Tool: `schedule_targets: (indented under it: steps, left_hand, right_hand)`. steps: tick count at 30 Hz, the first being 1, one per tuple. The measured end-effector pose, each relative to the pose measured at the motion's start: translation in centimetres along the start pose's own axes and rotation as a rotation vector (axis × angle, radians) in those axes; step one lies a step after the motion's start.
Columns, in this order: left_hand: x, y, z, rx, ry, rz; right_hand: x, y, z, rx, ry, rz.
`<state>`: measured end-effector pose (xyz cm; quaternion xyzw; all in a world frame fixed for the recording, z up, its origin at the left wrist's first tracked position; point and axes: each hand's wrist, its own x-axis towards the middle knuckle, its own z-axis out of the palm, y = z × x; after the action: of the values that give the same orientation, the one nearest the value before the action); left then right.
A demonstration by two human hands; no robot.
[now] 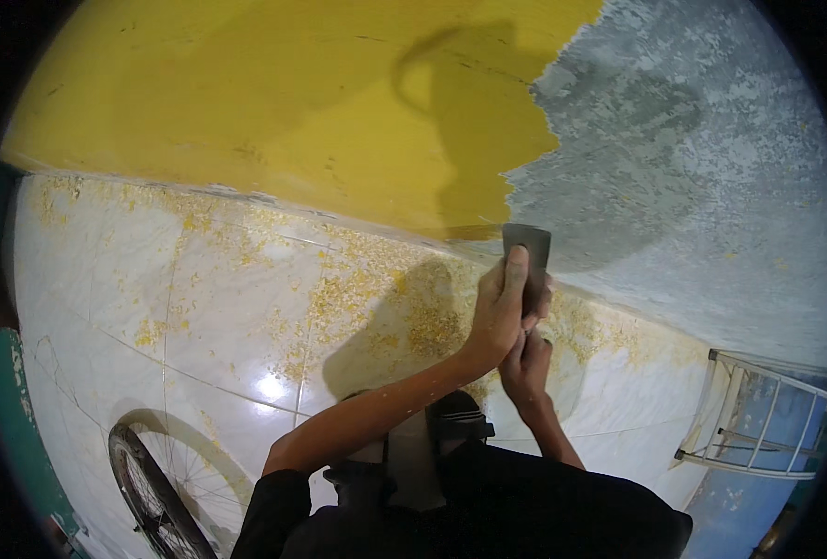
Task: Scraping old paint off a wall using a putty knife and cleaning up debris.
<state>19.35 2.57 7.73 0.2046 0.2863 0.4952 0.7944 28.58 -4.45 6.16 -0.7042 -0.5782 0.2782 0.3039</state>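
A wide flat scraper (528, 235) has its dark blade edge at the bottom of the wall, where the yellow paint (339, 121) meets the bare grey patch (637, 158). My left hand (499, 312) is closed round the scraper near the blade, its thumb pressed along the flat face. Just below, my right hand (527, 365) is closed round the lower end, where the handle is mostly hidden by fingers. The border between paint and grey surface is jagged. Yellow and whitish paint flakes (367, 289) lie over the floor along the wall's foot.
Pale tiles (218, 317) cover the floor. A bicycle wheel (152, 484) is at the lower left, near a green surface (27, 429). A white metal rack or ladder-like frame (763, 415) stands at the right. My sandalled foot (460, 419) is below my hands.
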Motion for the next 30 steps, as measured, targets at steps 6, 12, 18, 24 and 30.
schedule_targets:
  steps: [6, 12, 18, 24, 30]
  left_hand:
    - [0.0, -0.4, 0.6, -0.003, -0.048, 0.032]
    - [-0.3, 0.4, 0.0, -0.035, -0.018, -0.024]
    - [0.1, 0.6, -1.0, -0.015, -0.007, 0.047]
    - [0.0, 0.6, 0.0, 0.013, -0.043, -0.019]
    - [0.4, 1.7, 0.7, -0.058, 0.030, 0.054]
  right_hand:
    - [-0.2, 0.1, -0.4, -0.027, -0.015, -0.038]
    - [-0.4, -0.3, -0.4, 0.012, -0.047, -0.019]
    - [-0.1, -0.7, 1.3, -0.029, 0.007, -0.100]
    - [0.0, -0.4, -0.5, -0.047, -0.055, 0.012]
    - [-0.7, -0.7, 0.2, 0.087, -0.047, 0.161]
